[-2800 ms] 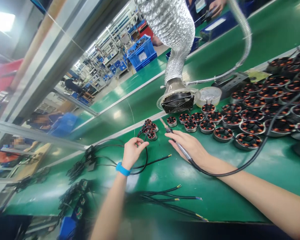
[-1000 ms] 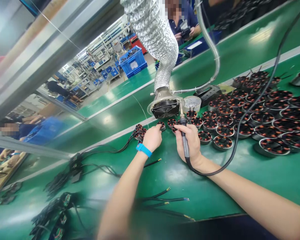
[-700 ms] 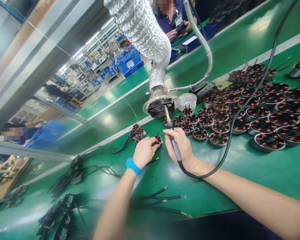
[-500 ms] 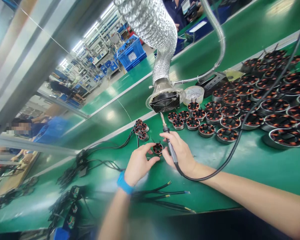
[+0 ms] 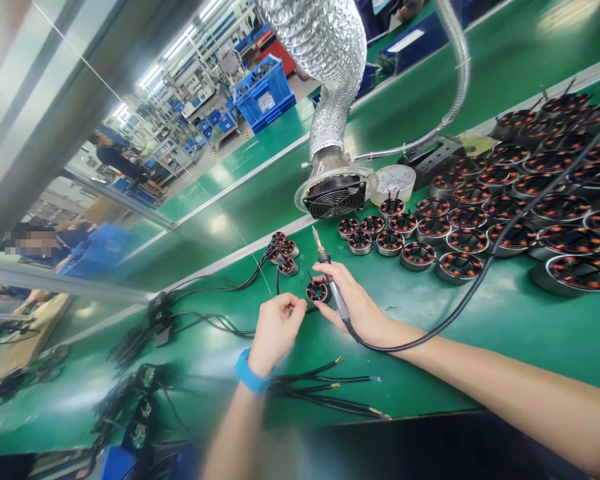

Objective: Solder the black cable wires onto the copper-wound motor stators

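My right hand (image 5: 357, 300) is wrapped around a soldering iron (image 5: 334, 283), its metal tip pointing up and away from me. Its thumb and lower fingers reach beside a small wound motor stator (image 5: 317, 291), a metal ring with copper coils. Just left of that stator, my left hand (image 5: 280, 327), with a blue band (image 5: 251, 372) on the wrist, pinches a black cable (image 5: 311, 309) at its fingertips; the grip itself is partly hidden. Behind them, a small cluster of stators (image 5: 286, 252) with black leads stands on the green bench.
A fume duct with a fan (image 5: 336, 200) hangs ahead, beside a white tub (image 5: 395, 183). Many stators (image 5: 463, 240) fill the right side. Stripped cables (image 5: 330, 385) lie in front, and bundled cables (image 5: 145, 327) at left. The iron's cord (image 5: 460, 313) arcs over my right forearm.
My left hand's fingers have gone from spread around the stator to a pinch beside it. The soldering iron's tip has shifted slightly left. The camera view has moved a little.
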`<state>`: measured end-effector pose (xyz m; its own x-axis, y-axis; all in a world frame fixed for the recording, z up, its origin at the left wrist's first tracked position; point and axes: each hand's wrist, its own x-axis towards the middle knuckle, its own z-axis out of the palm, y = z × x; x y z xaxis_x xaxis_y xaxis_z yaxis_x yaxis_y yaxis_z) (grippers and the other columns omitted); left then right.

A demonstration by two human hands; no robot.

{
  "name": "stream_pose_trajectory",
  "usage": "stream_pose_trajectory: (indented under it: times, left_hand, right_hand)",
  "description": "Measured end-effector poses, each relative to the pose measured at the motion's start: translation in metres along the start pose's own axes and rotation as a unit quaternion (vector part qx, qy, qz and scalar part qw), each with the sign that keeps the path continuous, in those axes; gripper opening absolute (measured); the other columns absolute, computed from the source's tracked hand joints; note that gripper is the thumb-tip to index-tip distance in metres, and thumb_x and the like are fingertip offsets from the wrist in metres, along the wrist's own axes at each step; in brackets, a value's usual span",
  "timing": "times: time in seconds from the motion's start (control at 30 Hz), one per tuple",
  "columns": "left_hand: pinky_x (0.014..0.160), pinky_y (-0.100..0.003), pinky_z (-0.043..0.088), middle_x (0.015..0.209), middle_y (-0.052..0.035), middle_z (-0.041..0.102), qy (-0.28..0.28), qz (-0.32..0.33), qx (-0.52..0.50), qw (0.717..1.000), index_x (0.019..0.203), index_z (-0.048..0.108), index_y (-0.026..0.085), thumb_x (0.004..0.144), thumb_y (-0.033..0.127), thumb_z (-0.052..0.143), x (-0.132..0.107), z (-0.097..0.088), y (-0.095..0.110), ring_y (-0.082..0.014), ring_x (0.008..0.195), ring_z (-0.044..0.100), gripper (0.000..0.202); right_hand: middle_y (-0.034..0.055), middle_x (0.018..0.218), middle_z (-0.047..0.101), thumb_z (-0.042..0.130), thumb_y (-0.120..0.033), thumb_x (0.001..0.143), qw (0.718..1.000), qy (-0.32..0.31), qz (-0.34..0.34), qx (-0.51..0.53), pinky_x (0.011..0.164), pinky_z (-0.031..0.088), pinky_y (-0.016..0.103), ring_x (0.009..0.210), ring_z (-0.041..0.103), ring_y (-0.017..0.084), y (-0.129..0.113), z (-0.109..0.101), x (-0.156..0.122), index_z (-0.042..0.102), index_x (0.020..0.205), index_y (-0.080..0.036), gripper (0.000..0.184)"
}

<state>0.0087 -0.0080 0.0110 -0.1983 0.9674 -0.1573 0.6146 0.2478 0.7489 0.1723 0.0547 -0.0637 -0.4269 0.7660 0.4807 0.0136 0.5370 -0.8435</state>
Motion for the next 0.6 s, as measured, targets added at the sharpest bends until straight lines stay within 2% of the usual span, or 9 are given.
stream_pose_trajectory:
  times: [0.13,0.27,0.4,0.6]
  left_hand:
    - [0.062,-0.023,0.04,0.072,-0.0031,0.066,-0.017,-0.012,-0.02,1.0,0.07,0.065,0.016,0.082,0.026,0.054,0.004,-0.006,-0.006,-0.014,0.065,0.055,0.019]
    - [0.061,-0.023,0.04,0.072,-0.0039,0.068,-0.039,-0.034,-0.039,0.998,0.071,0.067,0.015,0.08,0.024,0.055,0.007,-0.007,-0.01,-0.0147,0.066,0.057,0.017]
    - [0.059,-0.023,0.038,0.069,-0.0015,0.064,0.005,-0.004,0.003,1.0,0.068,0.064,0.016,0.08,0.024,0.056,0.008,-0.003,-0.012,-0.0132,0.063,0.053,0.017]
    - [0.062,-0.025,0.036,0.067,0.0011,0.055,0.066,0.09,0.164,0.98,0.067,0.059,0.018,0.081,0.018,0.055,0.005,0.001,-0.005,-0.0125,0.063,0.05,0.015]
  right_hand:
    - [0.0116,0.126,0.047,0.064,-0.008,0.083,1.0,-0.001,0.008,-0.007,0.092,0.055,0.042,0.106,0.064,0.024,-0.003,-0.003,0.001,0.034,0.141,-0.028,0.068]
    - [0.0116,0.126,0.046,0.065,-0.008,0.082,1.0,-0.009,0.018,-0.014,0.092,0.056,0.043,0.105,0.064,0.023,-0.006,-0.004,0.001,0.034,0.14,-0.028,0.068]
    - [0.0113,0.126,0.046,0.065,-0.008,0.082,1.0,-0.012,0.017,-0.022,0.09,0.056,0.042,0.105,0.064,0.024,-0.006,-0.005,0.002,0.034,0.14,-0.028,0.068]
    - [0.0105,0.125,0.047,0.065,-0.008,0.081,0.999,-0.015,0.022,-0.026,0.09,0.056,0.041,0.105,0.064,0.024,-0.006,-0.005,0.002,0.036,0.139,-0.028,0.068]
